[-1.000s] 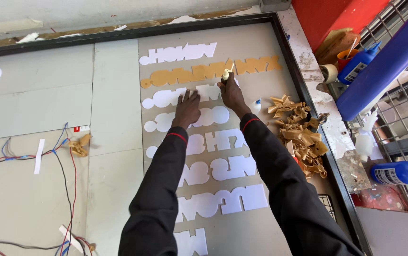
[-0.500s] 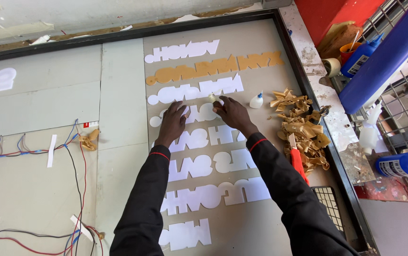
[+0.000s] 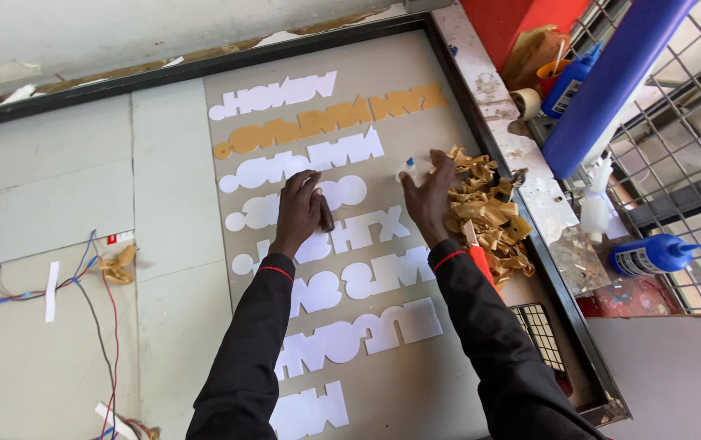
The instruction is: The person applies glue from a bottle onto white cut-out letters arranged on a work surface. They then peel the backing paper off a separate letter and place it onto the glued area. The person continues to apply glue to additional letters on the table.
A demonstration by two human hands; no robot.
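Leaning over a large grey sign panel [image 3: 416, 383] framed in black and lying flat on the worktop. Resting the left hand [image 3: 297, 210] palm down on the rows of flat white cut-out letters [image 3: 367, 281] stuck across the panel, fingers curled in a narrow grip around a small dark brown piece at the thumb side; what that piece is cannot be told. Lying directly under this hand: the white rounded letters of the fourth row, with the next row just below the wrist.

Reaching the right hand [image 3: 429, 195] out to the right edge of the letter rows, fingers spread loosely, grip wide and holding nothing that shows. Touching or nearly touching, at the fingertips, a small white glue bottle with a blue cap [image 3: 408, 165] standing on the panel; contact cannot be told for sure. Lying just beside this hand, on its right: a heap of crumpled tan backing-paper scraps [image 3: 485, 213], piled against the black frame.

Showing above both hands: one row of tan, still-covered letters [image 3: 330, 122] between two white rows. Poking out beside the right sleeve: a red-handled tool [image 3: 479, 262]. Trailing across the plain grey boards to the left: red, blue and black wires [image 3: 81, 277]. Standing off to the right, on a wire rack: a blue squeeze bottle [image 3: 652, 254].
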